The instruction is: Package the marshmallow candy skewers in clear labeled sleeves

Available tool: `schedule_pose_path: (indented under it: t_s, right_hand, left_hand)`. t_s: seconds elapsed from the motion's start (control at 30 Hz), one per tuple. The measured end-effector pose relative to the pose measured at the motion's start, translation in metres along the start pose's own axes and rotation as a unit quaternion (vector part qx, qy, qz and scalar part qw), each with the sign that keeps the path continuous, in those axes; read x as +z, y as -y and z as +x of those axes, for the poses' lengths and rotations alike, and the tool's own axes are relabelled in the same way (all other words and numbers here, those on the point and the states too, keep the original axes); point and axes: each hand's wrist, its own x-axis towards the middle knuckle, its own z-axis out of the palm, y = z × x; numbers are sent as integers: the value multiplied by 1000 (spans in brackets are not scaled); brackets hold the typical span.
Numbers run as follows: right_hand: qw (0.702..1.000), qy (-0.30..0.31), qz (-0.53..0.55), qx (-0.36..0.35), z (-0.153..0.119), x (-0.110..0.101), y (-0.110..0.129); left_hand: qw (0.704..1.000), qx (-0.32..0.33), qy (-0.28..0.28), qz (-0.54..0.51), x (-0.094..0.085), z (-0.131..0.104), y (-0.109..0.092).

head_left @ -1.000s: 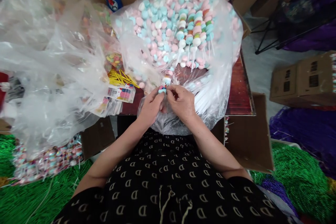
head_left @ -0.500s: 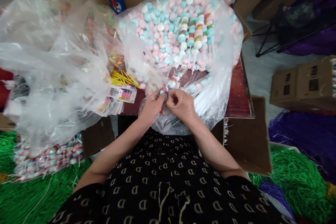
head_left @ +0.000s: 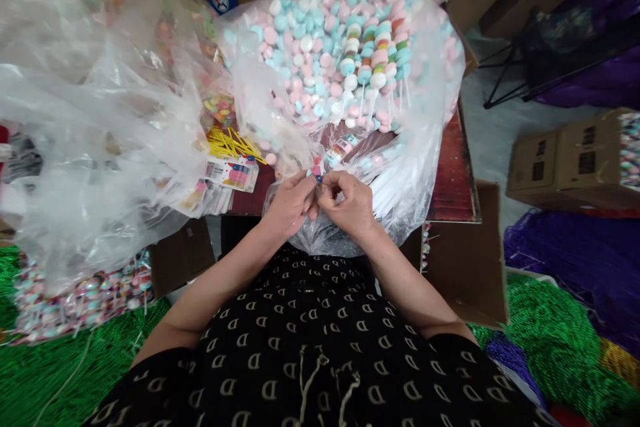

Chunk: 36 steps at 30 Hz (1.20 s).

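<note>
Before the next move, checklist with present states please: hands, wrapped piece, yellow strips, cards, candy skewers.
1. Left hand grips the near end of the wrapped piece: ok.
2. Right hand has its fingertips at that same end: ok.
3. Near end fastened: cannot tell, the fingers cover most of it.
4. Yellow strips exposed, left of the hands: ok.
5. Printed cards squared up: not ok, they lie fanned and overlapping.
6. Candy skewers away from the hands: ok, they lie farther back on the loose candies.
</note>
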Motion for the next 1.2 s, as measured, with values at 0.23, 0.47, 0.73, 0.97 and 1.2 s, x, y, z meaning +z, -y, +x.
schedule_pose_path:
  t_s: [0.23,0.47,0.73,0.97,1.2]
  right_hand:
    - [1000,-15,6,-20,-2,-1,-8]
    - [995,-66,-29,-74,-2,1,-5]
    - [982,-98,-114,-112,2,7,-8]
    - [982,-84,-137,-95,4,7,-14]
    - [974,-102,-135,-148,0,6,-15]
  left_hand:
    - [999,36,-32,-6,-1,3,2]
    - [998,54,-28,10,1,4,5]
    - [998,50,-30,-18,3,1,4]
    - [997,46,-64,3,4,-1,3]
    - [994,34,-92,38,7,-1,7]
